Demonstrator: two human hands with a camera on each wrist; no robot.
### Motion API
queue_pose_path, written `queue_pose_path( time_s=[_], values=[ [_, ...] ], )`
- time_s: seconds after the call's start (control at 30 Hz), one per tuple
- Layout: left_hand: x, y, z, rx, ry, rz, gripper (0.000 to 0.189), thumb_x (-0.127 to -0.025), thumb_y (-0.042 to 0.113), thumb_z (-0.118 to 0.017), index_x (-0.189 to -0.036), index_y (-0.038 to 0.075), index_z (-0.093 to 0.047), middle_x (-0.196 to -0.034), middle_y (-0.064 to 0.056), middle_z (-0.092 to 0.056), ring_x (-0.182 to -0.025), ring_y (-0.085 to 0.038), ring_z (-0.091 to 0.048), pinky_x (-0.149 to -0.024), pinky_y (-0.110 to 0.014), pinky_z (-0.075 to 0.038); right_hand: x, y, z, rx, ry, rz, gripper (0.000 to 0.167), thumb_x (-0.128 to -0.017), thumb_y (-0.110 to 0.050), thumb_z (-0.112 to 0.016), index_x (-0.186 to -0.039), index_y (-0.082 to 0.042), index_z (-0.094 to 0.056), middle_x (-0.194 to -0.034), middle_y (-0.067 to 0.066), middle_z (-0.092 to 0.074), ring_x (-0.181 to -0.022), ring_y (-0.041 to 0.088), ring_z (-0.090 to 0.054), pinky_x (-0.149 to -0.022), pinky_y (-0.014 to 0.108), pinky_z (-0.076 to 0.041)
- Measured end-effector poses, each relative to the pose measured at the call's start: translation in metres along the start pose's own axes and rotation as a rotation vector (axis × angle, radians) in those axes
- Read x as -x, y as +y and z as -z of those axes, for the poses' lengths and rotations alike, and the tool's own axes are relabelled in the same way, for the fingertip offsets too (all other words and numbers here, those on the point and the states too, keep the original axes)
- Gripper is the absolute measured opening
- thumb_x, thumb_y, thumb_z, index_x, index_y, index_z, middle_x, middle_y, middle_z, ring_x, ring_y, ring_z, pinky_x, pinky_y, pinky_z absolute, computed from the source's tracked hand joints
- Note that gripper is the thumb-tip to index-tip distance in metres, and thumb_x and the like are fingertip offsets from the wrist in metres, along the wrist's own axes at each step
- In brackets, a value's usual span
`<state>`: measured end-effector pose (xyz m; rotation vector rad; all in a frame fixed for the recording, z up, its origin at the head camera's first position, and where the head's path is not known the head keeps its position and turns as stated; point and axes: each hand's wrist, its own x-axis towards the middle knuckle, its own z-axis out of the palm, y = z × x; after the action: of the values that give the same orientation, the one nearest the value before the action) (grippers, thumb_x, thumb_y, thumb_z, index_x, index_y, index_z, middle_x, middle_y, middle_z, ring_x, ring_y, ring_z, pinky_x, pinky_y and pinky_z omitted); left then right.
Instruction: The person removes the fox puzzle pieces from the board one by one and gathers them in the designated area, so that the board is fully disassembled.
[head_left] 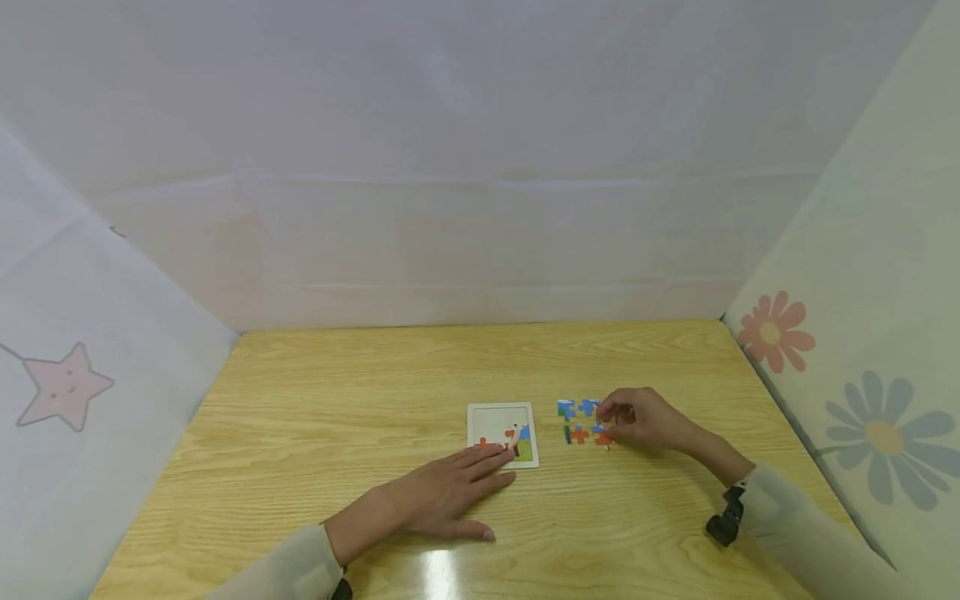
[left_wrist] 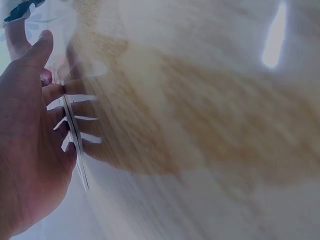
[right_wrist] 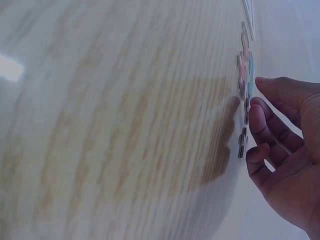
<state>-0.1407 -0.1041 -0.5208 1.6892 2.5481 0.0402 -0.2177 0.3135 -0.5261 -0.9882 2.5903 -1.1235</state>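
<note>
Puzzle pieces (head_left: 579, 435) lie on the bench (head_left: 360, 392) in two rough rows, just right of the puzzle tray (head_left: 471, 421), not touching it; the right hand (head_left: 651, 417) covers part of the batch. That hand's fingers are bent over the pieces, thumb set off from the fingertips in the wrist view; can't tell if it has one pinched. Left hand (head_left: 447, 492) is spread flat, gripping nothing, fingertips on the tray's near-left part. Edge-on, the pieces look thin; I'd guess light, stiff card or board. Bench is glossy, so expect them to skate under a sideways push. Best hold: thumb and index on opposite edges of the body, at the waist between knobs. Don't pinch a knob alone, likely the weak spot for bending or fraying. Tray reads thin and light too, probably slides easily; flat pressure on the rim should pin it.
</note>
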Motion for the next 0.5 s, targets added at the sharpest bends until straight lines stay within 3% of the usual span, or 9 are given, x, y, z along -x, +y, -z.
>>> queue_pose_path(
  time_s=[0.5],
  values=[
    [-0.001, 0.001, 0.004, -0.007, -0.005, 0.020, 0.079, -0.107, 0.068, -0.040, -0.165, 0.014, -0.039, -0.176, -0.010, -0.023, -0.163, -0.027, -0.021, -0.130, -0.042, -0.026, -0.023, -0.022, -0.011, -0.028, -0.003, 0.057, 0.017, -0.094, 0.001, -0.077, -0.110, -0.004, -0.076, -0.100, 0.005, -0.077, -0.081, 0.010, -0.068, -0.068, 0.026, -0.058]
  ],
)
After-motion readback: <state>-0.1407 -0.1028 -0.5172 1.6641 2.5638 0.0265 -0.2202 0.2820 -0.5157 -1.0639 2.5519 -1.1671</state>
